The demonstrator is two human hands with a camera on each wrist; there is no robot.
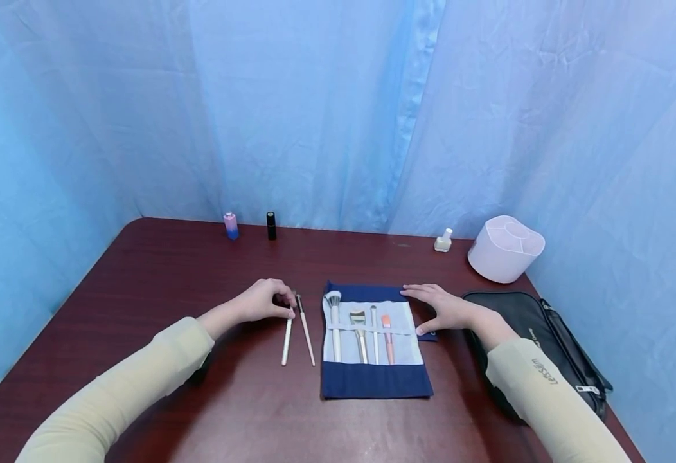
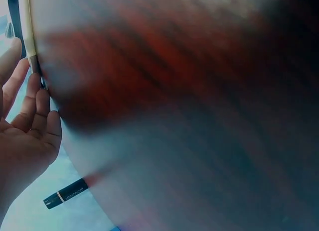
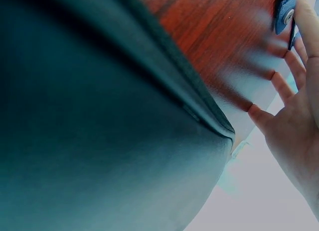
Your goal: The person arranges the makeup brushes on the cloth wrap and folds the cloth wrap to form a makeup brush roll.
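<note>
1. Two-tone bottle (image 1: 231,226), pink over blue; upright, upper left of the frame, near the table's (image 1: 245,411) back edge.
2. Left hand (image 1: 261,301), left of centre; thumb and fingers curled, pinching a brush near its upper end.
3. Black lipstick tube (image 1: 271,226); upright, upper left of centre.
4. White makeup brush (image 1: 287,341), centre-left; the one pinched, handle end toward the bottom of the frame.
5. Slim makeup brush (image 1: 306,335), pale handle, dark upper end; just right of item 4, slanted.
6. Navy brush roll (image 1: 375,381), centre, laid open; four brushes under its band: fluffy white (image 1: 335,331), flat-headed (image 1: 361,341), slender (image 1: 375,334), pink (image 1: 388,341). Snap tab (image 1: 428,336) at right.
7. Nail polish bottle (image 1: 443,242), white-capped; upper right.
8. Right hand (image 1: 449,311), right of centre; fingers extended, spread, at the roll's right edge, thumb by the tab.
9. White divided container (image 1: 500,256); upper right.
10. Black zippered case (image 1: 537,321); lower right, partly behind the right sleeve (image 1: 552,399).
</note>
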